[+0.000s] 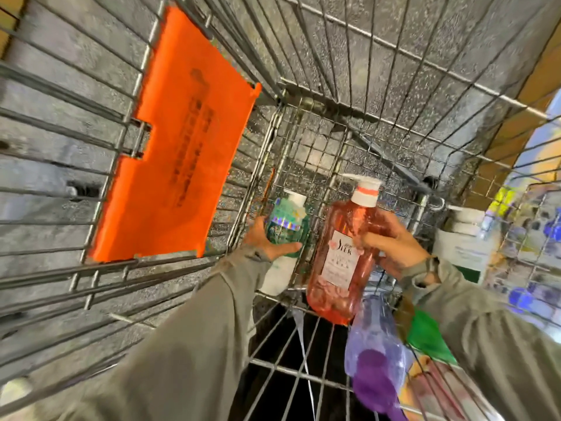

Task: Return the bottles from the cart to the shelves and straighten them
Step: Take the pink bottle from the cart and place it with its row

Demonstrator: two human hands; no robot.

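Head view, looking down into the wire cart (358,86): both sleeved arms reach in. The left hand (265,240) curls round a green-and-white bottle (287,221) by the cart's corner. The right hand (393,243) grips a pink pump bottle (340,268) (pump pointing away), whose base is just beside a purple bottle (376,350).

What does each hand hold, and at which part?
Left hand grips the green bottle around its middle; right hand grips the pink bottle at its upper body.

Grey speckled floor (45,92); blurred stocked shelves (523,235) right, brightly lit
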